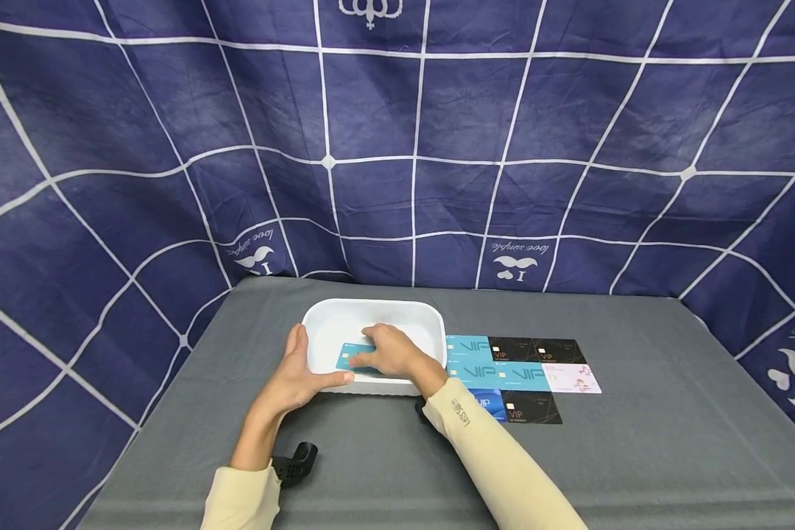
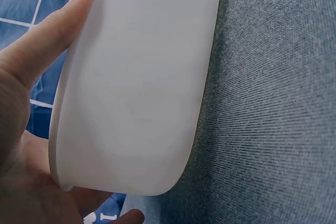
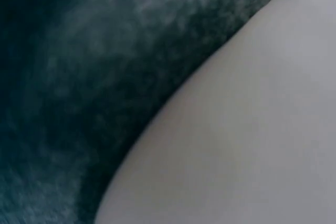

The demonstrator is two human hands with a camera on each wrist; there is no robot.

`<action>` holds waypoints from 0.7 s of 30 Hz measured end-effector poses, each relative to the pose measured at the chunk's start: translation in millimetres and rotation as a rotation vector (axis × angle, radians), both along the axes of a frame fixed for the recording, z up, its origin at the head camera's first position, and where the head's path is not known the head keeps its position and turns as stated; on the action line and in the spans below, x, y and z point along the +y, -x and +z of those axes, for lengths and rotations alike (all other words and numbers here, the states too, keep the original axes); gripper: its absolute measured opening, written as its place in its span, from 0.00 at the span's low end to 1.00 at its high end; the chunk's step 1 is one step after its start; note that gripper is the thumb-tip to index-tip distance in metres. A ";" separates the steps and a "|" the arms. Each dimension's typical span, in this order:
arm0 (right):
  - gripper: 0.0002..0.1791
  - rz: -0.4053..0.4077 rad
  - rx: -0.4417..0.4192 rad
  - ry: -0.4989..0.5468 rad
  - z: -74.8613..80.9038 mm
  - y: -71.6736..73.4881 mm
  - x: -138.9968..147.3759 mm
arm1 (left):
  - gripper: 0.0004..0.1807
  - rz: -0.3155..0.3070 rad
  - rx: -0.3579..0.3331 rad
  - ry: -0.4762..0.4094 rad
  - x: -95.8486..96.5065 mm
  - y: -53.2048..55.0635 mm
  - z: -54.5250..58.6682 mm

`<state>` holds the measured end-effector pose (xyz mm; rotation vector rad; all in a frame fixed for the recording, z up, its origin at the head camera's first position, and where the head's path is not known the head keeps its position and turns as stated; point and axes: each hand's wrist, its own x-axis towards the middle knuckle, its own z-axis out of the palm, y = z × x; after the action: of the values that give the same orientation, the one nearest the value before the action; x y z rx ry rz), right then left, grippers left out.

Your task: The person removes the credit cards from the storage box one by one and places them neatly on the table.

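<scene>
A white rectangular tray rests on the grey cloth. My left hand grips its left end, thumb along the near rim and fingers round the left side. In the left wrist view the tray's outer wall fills the middle beside the left hand. My right hand reaches inside the tray over a teal card. Its thumb lies over the card, and a finger extends beyond the card's far edge. The right wrist view shows only the tray's pale wall and dark cloth, not the fingers.
Right of the tray, cards lie in rows: teal VIP cards, black VIP cards, a pink card and a blue card partly behind the right sleeve. A blue checked curtain hangs behind the grey table.
</scene>
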<state>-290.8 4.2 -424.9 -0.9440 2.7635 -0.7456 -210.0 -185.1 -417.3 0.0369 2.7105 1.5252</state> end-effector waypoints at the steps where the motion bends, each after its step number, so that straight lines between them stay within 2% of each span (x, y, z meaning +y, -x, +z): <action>1: 0.33 0.006 0.004 -0.010 -0.4 0.2 -0.2 | 0.75 0.001 -0.003 -0.003 -0.1 0.0 -0.4; 11: 0.34 0.056 0.058 -0.165 1.3 -1.7 -2.3 | 0.75 0.005 0.001 0.002 -0.1 -0.5 -0.7; 21: 0.29 0.071 0.110 -0.249 1.0 -3.7 -3.9 | 0.73 0.012 0.007 0.003 2.0 -1.9 0.9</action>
<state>-287.1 0.4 -423.8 -1.0514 2.8112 -0.3381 -208.0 -183.1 -416.4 0.0258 2.7238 1.5270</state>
